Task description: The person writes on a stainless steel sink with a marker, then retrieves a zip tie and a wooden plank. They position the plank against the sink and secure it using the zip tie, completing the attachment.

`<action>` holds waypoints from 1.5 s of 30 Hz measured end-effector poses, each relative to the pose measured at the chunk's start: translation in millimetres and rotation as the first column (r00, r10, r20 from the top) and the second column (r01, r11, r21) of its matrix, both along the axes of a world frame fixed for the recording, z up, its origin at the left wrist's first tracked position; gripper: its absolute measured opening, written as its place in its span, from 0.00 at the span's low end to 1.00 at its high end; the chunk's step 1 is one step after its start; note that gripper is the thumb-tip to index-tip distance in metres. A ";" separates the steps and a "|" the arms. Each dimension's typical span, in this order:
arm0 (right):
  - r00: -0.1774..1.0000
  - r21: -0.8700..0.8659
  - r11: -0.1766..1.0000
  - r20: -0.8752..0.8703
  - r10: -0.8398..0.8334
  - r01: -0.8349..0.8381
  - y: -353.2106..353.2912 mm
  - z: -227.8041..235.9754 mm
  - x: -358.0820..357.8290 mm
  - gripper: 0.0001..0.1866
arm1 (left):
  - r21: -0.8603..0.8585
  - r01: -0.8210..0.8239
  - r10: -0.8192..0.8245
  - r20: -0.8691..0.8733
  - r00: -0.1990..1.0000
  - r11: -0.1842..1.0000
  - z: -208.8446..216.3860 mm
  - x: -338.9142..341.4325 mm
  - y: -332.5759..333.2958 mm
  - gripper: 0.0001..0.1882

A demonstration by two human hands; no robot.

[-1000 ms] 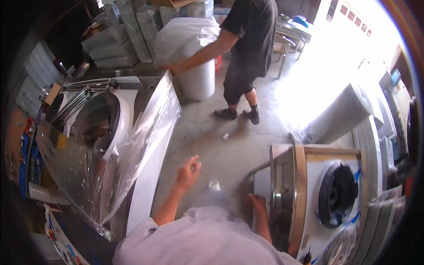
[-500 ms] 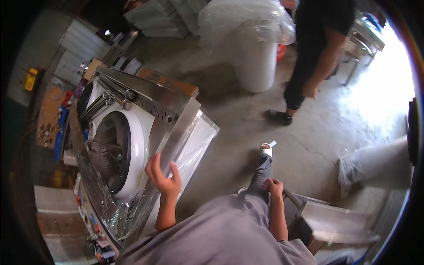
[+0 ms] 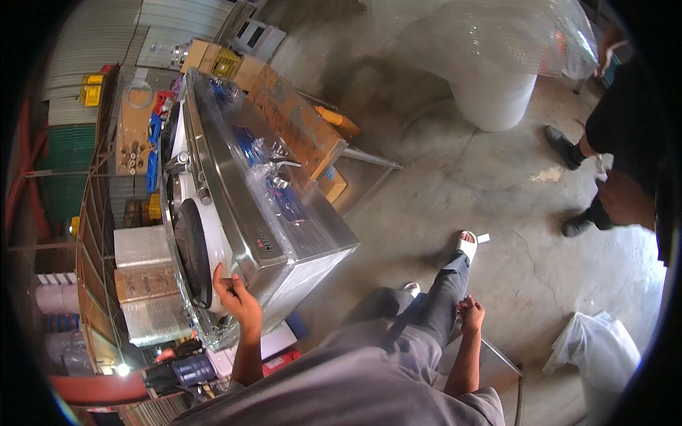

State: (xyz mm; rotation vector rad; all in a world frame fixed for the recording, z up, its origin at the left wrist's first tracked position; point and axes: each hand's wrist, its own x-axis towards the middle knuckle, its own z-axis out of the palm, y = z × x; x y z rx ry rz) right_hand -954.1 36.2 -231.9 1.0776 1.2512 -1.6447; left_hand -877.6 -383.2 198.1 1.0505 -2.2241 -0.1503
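Observation:
A stainless-steel stove unit (image 3: 245, 206) stands to my left, partly wrapped in clear plastic film. White rounded burner surrounds with dark round openings (image 3: 192, 241) are set in its top, and metal taps (image 3: 280, 167) show along its side panel. At the unit's near corner is my left hand (image 3: 240, 302), fingers apart; whether its fingertips touch the edge I cannot tell. My right hand (image 3: 470, 314) hangs beside my right thigh, its fingers curled together. Whether anything is inside that curl is hidden.
A rusty board (image 3: 291, 113) and an orange cylinder (image 3: 337, 121) are beyond the stove. A bubble-wrap roll (image 3: 494, 99) stands farther off. At the right edge is another person in dark clothes (image 3: 629, 135). A plastic-covered bundle (image 3: 597, 348) and a metal frame (image 3: 504, 355) stand nearby on the right.
The view has turned, so the stove's side panel with taps now shows. The other person now appears farther right. My left hand stays by the stove's near edge, my right by my thigh.

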 end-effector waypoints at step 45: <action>0.294 0.352 0.082 -0.608 -0.738 0.932 -157.9 197.4 527.1 0.07 | 0.710 0.352 -0.771 -0.430 -0.470 -0.610 -155.4 150.9 281.7 0.15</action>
